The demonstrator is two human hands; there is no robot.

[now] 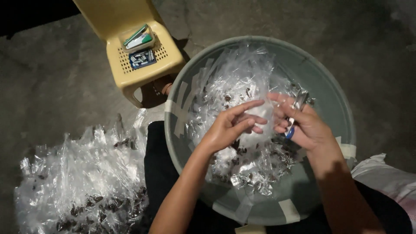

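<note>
A large grey plastic basin (329, 91) patched with strips of tape rests on my lap, filled with clear plastic packets (234, 82) holding small dark bits. My left hand (232, 125) and my right hand (301, 125) meet over the basin's middle, both pinching one clear packet (264, 115) between their fingers. The right hand also holds a small metal tool with a blue handle (295, 117), which looks like scissors or a clipper.
A heap of the same clear packets (82, 177) lies on the concrete floor at the left. A yellow plastic chair (130, 73) stands beyond it, with a small clear container and a dark tray of small items (142, 58) on its seat. White cloth (390, 177) lies at right.
</note>
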